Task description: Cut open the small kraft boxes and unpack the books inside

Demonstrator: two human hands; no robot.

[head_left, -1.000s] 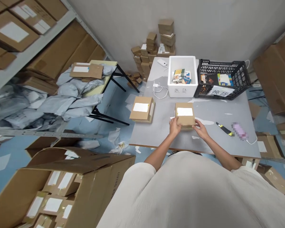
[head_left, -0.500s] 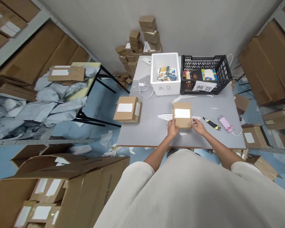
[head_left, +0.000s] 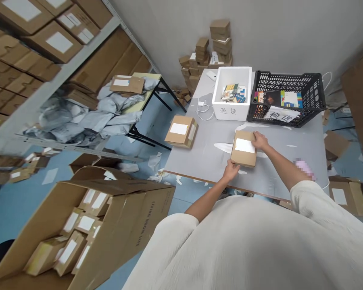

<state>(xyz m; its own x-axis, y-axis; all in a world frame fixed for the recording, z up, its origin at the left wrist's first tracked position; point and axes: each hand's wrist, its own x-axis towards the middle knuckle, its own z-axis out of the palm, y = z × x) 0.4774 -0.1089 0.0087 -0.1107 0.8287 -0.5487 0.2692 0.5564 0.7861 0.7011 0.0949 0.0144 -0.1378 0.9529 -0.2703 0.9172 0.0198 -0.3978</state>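
A small cardboard box (head_left: 240, 157) with a white label on top lies on the grey table (head_left: 205, 161), turned slightly. My left hand (head_left: 231, 170) grips its near left corner, fingers closed at the edge. On the far right side, my right hand (head_left: 260, 141) holds the box with its fingers over the top edge. A second labelled cardboard box (head_left: 176, 137) rests by the table's left edge. Behind the held box stand a white foam box (head_left: 231, 112) with booklets inside and a black plastic crate (head_left: 316, 100) with books and a handwritten paper sign.
A large open carton (head_left: 139, 213) of labelled boxes stands on the floor at lower left. Grey mailing bags (head_left: 93, 121) cover a side table. Small boxes (head_left: 220, 44) are stacked by the wall. A blurred pink object (head_left: 304, 168) and a white cable (head_left: 204, 112) lie on the table.
My right hand has moved from the box's near right corner up to its far right side. The box has turned slightly. The view has swung left, and my right arm now hides the cutter's place.
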